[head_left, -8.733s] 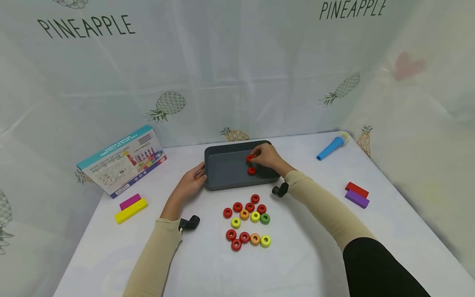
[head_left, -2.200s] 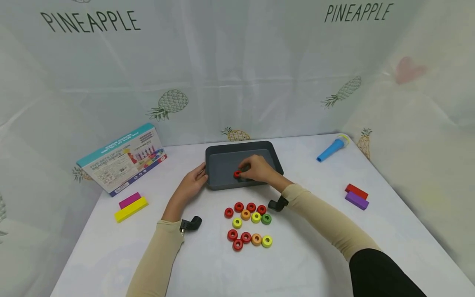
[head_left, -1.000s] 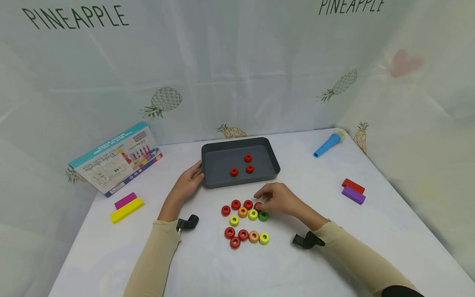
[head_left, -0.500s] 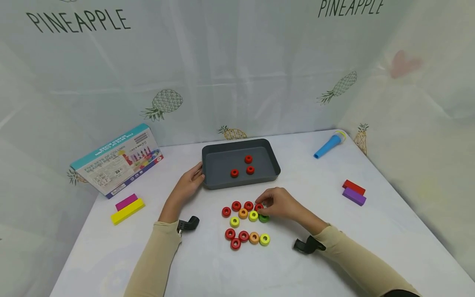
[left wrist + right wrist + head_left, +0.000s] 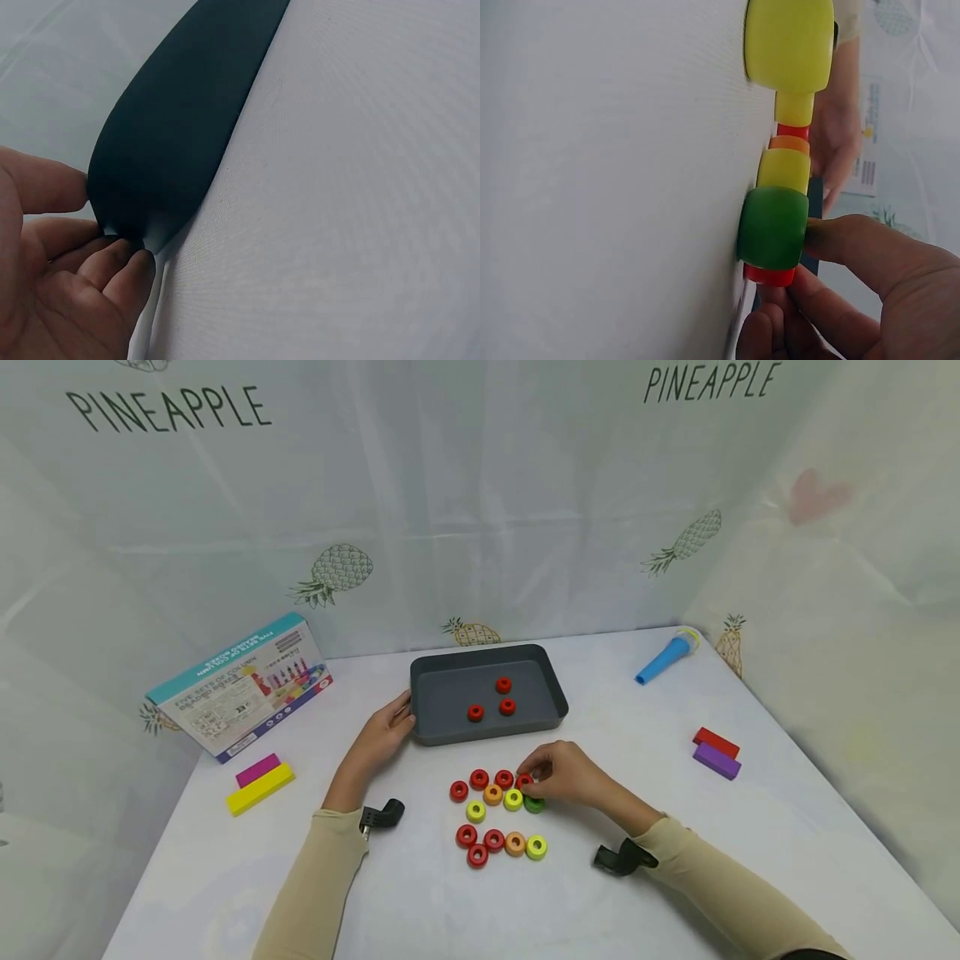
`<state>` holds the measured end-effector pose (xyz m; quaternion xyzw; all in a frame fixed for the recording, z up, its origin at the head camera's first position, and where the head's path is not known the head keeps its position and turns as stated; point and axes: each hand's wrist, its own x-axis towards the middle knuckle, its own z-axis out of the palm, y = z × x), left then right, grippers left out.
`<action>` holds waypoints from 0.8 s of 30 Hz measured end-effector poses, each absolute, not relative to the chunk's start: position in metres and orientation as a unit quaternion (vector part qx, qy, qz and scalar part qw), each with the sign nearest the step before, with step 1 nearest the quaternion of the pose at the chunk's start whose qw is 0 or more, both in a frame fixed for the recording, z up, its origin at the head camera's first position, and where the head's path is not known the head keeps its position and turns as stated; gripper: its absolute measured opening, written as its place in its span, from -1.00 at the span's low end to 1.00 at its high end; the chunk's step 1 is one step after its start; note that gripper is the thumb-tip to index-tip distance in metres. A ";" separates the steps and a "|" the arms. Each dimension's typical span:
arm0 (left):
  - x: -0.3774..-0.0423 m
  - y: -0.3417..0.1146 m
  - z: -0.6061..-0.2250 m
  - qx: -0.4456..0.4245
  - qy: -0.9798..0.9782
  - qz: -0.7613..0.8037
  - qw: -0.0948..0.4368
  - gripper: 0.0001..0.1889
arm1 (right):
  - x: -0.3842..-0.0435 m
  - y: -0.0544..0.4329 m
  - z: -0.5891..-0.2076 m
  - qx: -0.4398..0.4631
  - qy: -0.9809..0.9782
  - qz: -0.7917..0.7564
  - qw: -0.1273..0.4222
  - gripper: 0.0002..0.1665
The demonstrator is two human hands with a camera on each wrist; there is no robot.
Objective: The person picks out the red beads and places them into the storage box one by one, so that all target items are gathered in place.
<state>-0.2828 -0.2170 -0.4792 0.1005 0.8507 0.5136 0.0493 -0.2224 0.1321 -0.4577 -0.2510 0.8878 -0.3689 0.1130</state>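
In the head view my left hand (image 5: 382, 737) holds the left end of the dark grey tray (image 5: 448, 687). The left wrist view shows thumb and fingers about the end of the tray (image 5: 180, 120). Three red ring beads, one of them the middle bead (image 5: 507, 707), lie inside. My right hand (image 5: 573, 777) pinches a red bead (image 5: 524, 781) at the right of the loose group, which still rests on the table. Beside it sits a green bead (image 5: 534, 803), partly covered by the thumb. In the right wrist view the green bead (image 5: 774, 227) hides most of the red bead (image 5: 769, 275).
Several more red, orange and yellow beads, such as a yellow bead (image 5: 536, 847), lie in front of the tray. Left stand a printed box (image 5: 247, 689) and yellow and magenta blocks (image 5: 260, 789). A blue toy microphone (image 5: 666, 658) and red and purple blocks (image 5: 717, 761) are right.
Earlier, my right hand set red beads in the tray, where three now lie. It then came back toward me to the red bead beside the green one. My left hand stayed at the tray.
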 end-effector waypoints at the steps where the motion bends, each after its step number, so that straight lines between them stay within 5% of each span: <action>1: -0.282 -0.217 -0.479 0.101 0.851 0.513 0.049 -0.36 | -0.222 0.132 -0.458 -0.252 0.888 -0.369 0.113 -0.81; 24: -0.283 -0.219 -0.482 0.104 0.844 0.524 0.050 -0.36 | -0.245 0.122 -0.424 -0.303 0.886 -0.343 0.077 -0.75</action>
